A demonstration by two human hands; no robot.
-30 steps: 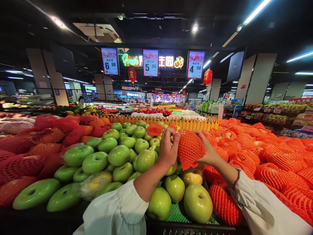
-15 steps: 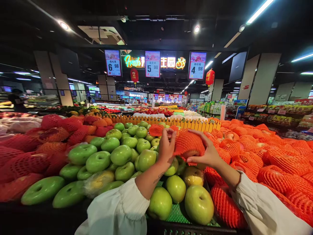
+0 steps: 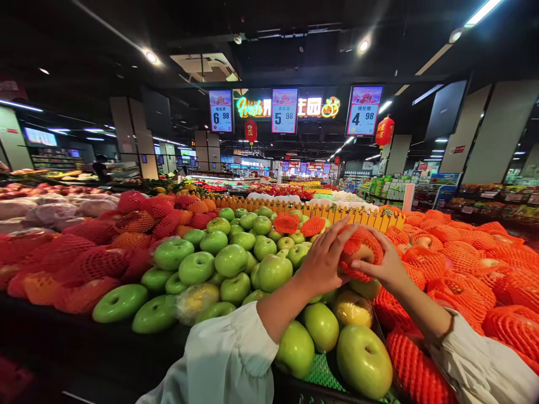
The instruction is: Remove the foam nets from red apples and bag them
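Note:
An apple in a red-orange foam net (image 3: 362, 251) is held between both my hands above the bed of green apples. My left hand (image 3: 322, 261) lies on its left side, fingers stretched over the net's top edge. From the right, my right hand (image 3: 389, 264) grips it, thumb across the front where bare fruit shows through the net's opening. Below my hands are green apples (image 3: 364, 359) and a wrapped yellowish fruit (image 3: 352, 310). Two pieces of orange netting (image 3: 287, 223) lie farther back on the green apples.
Net-covered fruit (image 3: 463, 255) is heaped on the right, with more in pink-red nets (image 3: 99, 261) on the left. A low yellow picket fence (image 3: 337, 215) runs behind the apples. Green matting (image 3: 322, 371) shows at the front. Price screens (image 3: 284, 110) hang overhead.
The view has swung left, so the display appears farther right. My left hand has gone from pinching near the net's edge to spreading its fingers over it. The apple stays between both hands.

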